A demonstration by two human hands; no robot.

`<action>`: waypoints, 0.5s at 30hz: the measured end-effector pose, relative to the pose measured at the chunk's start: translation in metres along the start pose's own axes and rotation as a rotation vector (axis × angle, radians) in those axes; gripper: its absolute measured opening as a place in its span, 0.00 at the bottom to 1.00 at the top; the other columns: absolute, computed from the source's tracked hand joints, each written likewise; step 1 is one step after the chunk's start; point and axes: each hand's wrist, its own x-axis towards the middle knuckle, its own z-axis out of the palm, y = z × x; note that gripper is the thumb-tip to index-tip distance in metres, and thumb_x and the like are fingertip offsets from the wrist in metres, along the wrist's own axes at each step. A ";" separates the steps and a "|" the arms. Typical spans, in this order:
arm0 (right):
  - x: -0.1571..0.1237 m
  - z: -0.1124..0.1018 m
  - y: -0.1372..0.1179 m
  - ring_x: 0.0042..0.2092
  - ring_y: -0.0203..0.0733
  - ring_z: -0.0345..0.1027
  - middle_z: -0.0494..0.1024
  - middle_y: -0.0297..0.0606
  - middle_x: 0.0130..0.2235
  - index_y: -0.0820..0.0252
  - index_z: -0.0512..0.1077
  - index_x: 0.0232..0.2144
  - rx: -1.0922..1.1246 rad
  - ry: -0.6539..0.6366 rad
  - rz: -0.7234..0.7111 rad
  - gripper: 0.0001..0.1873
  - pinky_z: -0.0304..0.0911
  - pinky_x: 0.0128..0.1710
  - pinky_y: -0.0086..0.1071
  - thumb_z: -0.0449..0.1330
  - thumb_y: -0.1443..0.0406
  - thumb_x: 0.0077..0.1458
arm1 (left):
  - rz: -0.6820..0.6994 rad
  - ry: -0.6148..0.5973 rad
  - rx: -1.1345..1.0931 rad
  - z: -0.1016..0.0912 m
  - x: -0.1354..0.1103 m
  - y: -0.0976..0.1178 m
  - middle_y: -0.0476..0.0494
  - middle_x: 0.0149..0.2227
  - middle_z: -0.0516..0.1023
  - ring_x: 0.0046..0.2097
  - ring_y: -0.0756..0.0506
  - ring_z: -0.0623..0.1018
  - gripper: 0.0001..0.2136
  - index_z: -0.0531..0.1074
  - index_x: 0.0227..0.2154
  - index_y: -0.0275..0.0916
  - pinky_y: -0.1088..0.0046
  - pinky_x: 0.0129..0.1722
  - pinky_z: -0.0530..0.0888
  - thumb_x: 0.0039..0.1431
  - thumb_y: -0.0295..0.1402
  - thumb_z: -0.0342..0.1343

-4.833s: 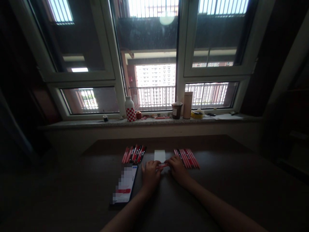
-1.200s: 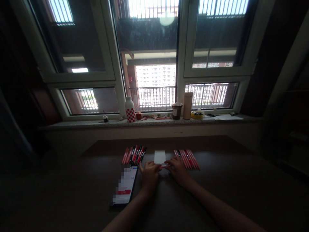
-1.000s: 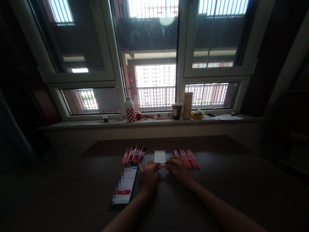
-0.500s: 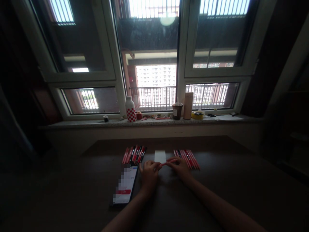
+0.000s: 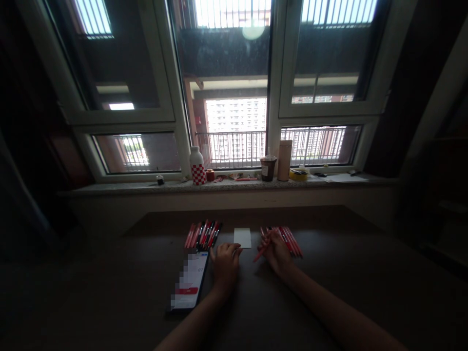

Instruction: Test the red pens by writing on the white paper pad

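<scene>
My right hand (image 5: 278,253) is closed around a slim red pen (image 5: 260,254), which slants so that its lower end points down and left, just above or on the dark table. Beside the phone, my left hand (image 5: 224,263) rests with its thumb and fingers drawn together at the near left corner of a small white paper (image 5: 242,238); anything pinched there is too small to make out. Right behind my right hand lies a row of red and black pens (image 5: 290,241), partly covered by it. Another row of red and black pens (image 5: 203,235) lies beyond my left hand.
A phone (image 5: 190,280) with a lit screen lies left of my left wrist. Along the windowsill (image 5: 171,186) stand a checkered bottle (image 5: 198,165), a lidded cup (image 5: 268,168), a tan flask (image 5: 284,161) and yellow tape (image 5: 299,174).
My hands have parted from where they met at the paper's near edge. The right one has drawn back rightward with the pen, now tilted; the left has barely moved.
</scene>
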 end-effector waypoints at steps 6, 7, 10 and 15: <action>-0.002 0.001 -0.016 0.22 0.36 0.55 0.62 0.29 0.22 0.55 0.60 0.22 0.390 -0.067 0.200 0.20 0.56 0.25 0.32 0.54 0.48 0.54 | -0.013 -0.002 0.025 0.001 0.000 0.001 0.46 0.42 0.77 0.49 0.43 0.70 0.12 0.75 0.39 0.46 0.51 0.59 0.53 0.62 0.37 0.46; -0.004 0.002 -0.018 0.23 0.35 0.55 0.62 0.29 0.21 0.55 0.60 0.22 0.444 -0.097 0.229 0.19 0.56 0.25 0.32 0.55 0.50 0.54 | -0.013 -0.004 0.029 0.001 0.001 0.001 0.46 0.42 0.77 0.49 0.43 0.70 0.12 0.75 0.39 0.46 0.51 0.59 0.53 0.62 0.37 0.46; -0.007 0.003 -0.018 0.22 0.36 0.54 0.62 0.30 0.21 0.56 0.60 0.20 0.539 -0.123 0.291 0.17 0.55 0.25 0.31 0.53 0.53 0.54 | -0.017 -0.011 0.040 0.001 0.000 0.001 0.47 0.41 0.77 0.49 0.44 0.71 0.12 0.75 0.38 0.46 0.52 0.59 0.54 0.62 0.37 0.46; -0.007 0.003 -0.014 0.22 0.36 0.54 0.62 0.30 0.20 0.56 0.61 0.19 0.575 -0.116 0.310 0.16 0.54 0.24 0.31 0.50 0.55 0.53 | -0.021 -0.015 0.034 0.001 0.000 0.001 0.47 0.41 0.77 0.49 0.43 0.70 0.12 0.75 0.37 0.46 0.52 0.59 0.53 0.62 0.36 0.46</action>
